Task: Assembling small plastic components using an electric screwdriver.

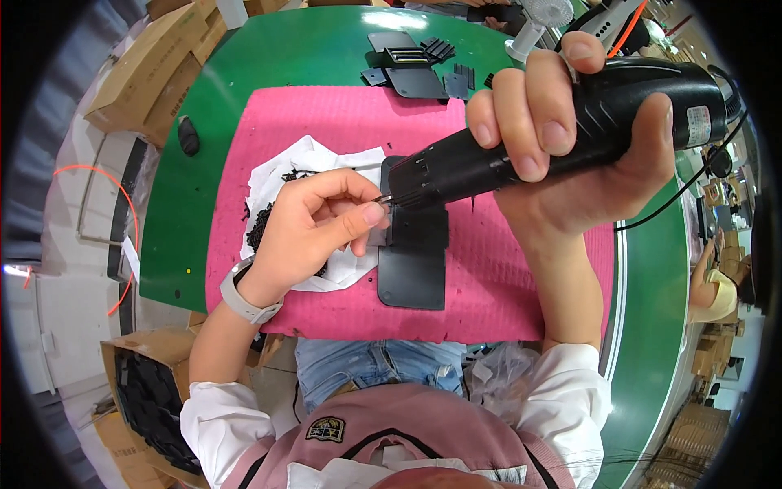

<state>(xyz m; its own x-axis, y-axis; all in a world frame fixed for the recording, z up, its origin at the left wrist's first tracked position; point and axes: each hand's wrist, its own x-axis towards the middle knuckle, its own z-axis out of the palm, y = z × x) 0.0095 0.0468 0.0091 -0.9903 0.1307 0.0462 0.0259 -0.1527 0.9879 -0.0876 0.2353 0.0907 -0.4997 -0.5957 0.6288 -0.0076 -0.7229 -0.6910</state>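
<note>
My right hand [562, 130] is wrapped round a black electric screwdriver [481, 163], held tilted with its nose pointing left and down. Its short metal bit [385, 198] ends at the fingertips of my left hand [322, 224]. The thumb and forefinger of that hand are pinched together at the bit's tip; whatever is between them is too small to make out. Below them, a flat black plate assembly [413, 273] lies on the pink foam mat [497, 277]. Beside my left hand, a pile of small black screws [259, 226] rests on white paper [281, 167], partly hidden by the hand.
More black plates and strips [415, 77] lie at the far side of the green table [309, 49]. A white fan [538, 24] stands far right. The screwdriver's black cord [684, 191] loops at right. A cardboard box [155, 391] of black parts sits low at left.
</note>
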